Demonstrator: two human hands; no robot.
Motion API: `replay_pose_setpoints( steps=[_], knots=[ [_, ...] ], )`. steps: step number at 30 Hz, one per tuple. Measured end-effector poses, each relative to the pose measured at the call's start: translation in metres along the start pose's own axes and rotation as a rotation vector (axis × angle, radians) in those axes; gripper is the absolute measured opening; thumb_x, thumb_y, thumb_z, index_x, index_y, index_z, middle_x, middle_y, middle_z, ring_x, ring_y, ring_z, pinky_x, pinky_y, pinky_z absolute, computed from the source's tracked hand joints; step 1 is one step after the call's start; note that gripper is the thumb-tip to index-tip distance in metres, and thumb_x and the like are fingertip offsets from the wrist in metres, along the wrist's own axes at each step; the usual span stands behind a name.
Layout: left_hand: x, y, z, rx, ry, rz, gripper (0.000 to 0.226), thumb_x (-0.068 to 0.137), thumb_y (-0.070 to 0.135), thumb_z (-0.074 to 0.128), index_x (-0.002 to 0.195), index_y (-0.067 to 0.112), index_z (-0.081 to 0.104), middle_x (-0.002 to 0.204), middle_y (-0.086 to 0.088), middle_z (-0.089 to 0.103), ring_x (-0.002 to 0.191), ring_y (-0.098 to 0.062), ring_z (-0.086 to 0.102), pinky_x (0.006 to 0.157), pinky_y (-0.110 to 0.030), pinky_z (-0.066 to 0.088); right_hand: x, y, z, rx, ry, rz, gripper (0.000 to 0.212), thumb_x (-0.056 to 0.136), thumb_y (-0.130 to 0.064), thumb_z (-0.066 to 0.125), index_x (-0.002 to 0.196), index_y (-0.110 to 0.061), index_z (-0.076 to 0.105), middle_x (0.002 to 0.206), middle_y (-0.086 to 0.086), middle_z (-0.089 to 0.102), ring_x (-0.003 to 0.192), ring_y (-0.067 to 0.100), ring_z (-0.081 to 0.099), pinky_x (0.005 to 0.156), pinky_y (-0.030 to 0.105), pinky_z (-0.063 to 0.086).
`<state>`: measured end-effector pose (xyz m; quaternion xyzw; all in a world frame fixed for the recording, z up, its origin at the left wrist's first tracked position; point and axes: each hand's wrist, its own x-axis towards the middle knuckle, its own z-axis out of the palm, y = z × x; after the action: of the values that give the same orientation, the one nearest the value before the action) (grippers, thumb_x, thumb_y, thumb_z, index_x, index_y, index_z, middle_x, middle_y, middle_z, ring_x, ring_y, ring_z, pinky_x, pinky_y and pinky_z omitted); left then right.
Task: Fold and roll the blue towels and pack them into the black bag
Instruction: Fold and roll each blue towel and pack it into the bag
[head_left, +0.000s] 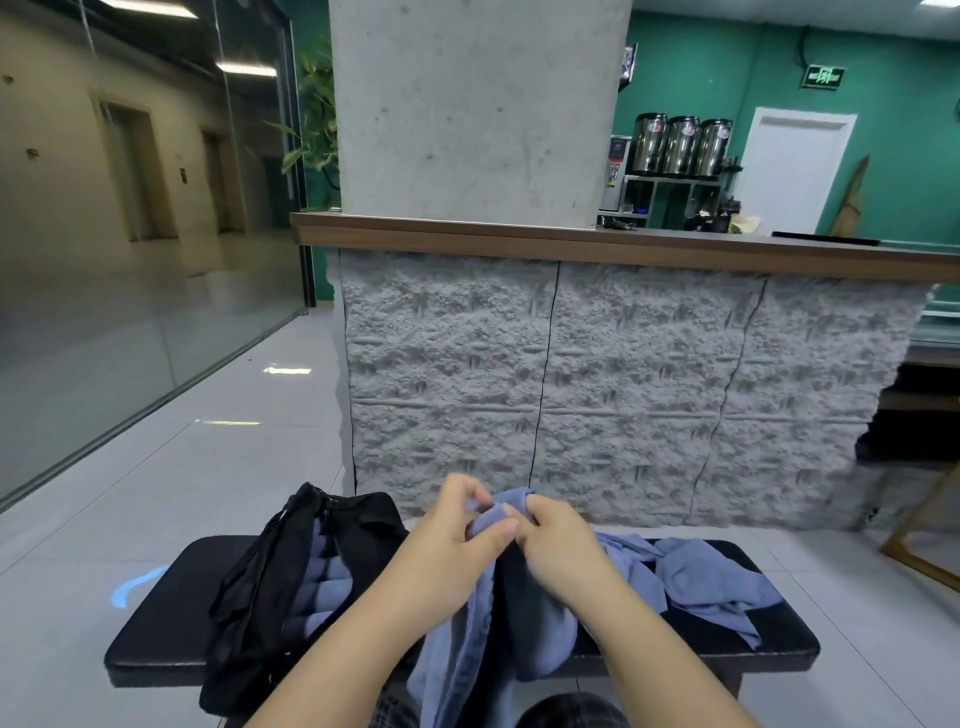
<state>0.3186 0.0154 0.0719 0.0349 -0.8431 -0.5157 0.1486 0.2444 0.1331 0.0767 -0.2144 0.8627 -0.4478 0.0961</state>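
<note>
I see both hands raised over the middle of the desk (171, 613), a black padded bench. My left hand (457, 540) and right hand (558, 545) are side by side, almost touching, each with fingers curled and pinching the top edge of one blue towel (540, 629). That towel hangs down from the fingers, draping past the desk's near edge toward my lap. More loose towels (711, 577) lie crumpled on the right half of the desk, reaching close to its right end. The black bag (270, 587) sits on the left half, open, its mouth toward me, its lower part over the near edge. Inside it I see rolled towels (319, 582) stacked in a row. Behind the desk stands a grey stone counter (597, 374).
</note>
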Motion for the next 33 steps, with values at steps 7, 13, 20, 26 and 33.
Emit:
replay_pose_setpoints(
  steps=[7,13,20,26,33],
  knots=[
    [0.003,0.001,-0.002,-0.069,-0.018,0.066,0.045,0.092,0.02,0.051,0.117,0.058,0.045,0.104,0.017,0.065,0.097,0.0,0.059,0.097,-0.032,0.045,-0.008,-0.014,-0.008,0.085,-0.033,-0.193,0.017,0.084,-0.007,0.056,0.083,-0.02,0.068,0.076,-0.005,0.068,0.067,0.001,0.053,0.064,0.018,0.042],
    [0.002,0.006,-0.013,-0.047,-0.007,-0.061,0.019,0.09,0.021,0.052,0.106,0.031,0.055,0.066,-0.003,0.059,0.066,-0.019,0.057,0.07,-0.045,0.053,-0.015,-0.016,-0.021,0.354,-0.316,-0.223,0.043,0.073,0.004,0.05,0.1,-0.021,0.071,0.104,0.01,0.071,0.088,0.018,0.06,0.09,0.038,0.049],
    [0.0,0.008,-0.021,-0.242,0.281,0.015,0.023,0.093,0.01,0.051,0.101,0.031,0.056,0.061,0.005,0.061,0.068,-0.015,0.057,0.08,-0.049,0.049,-0.005,-0.005,-0.029,0.207,-0.162,-0.047,0.016,0.078,-0.022,0.074,0.079,-0.012,0.061,0.068,0.003,0.057,0.064,0.013,0.053,0.063,0.027,0.044],
    [0.0,0.007,-0.026,-0.273,0.209,0.11,0.037,0.093,0.017,0.051,0.114,0.048,0.051,0.065,-0.007,0.048,0.07,-0.022,0.049,0.084,-0.051,0.049,-0.008,-0.013,-0.027,0.652,0.023,-0.019,0.007,0.088,-0.008,0.063,0.086,-0.002,0.067,0.084,0.015,0.071,0.078,0.023,0.065,0.076,0.039,0.053],
    [-0.007,0.012,-0.026,-0.261,0.088,0.025,0.019,0.095,0.006,0.047,0.093,0.024,0.053,0.078,-0.009,0.056,0.081,-0.018,0.055,0.083,-0.041,0.054,-0.012,-0.026,-0.023,0.451,0.082,-0.186,0.012,0.094,-0.008,0.054,0.095,-0.002,0.064,0.088,0.014,0.069,0.078,0.017,0.062,0.076,0.037,0.051]
  ],
)
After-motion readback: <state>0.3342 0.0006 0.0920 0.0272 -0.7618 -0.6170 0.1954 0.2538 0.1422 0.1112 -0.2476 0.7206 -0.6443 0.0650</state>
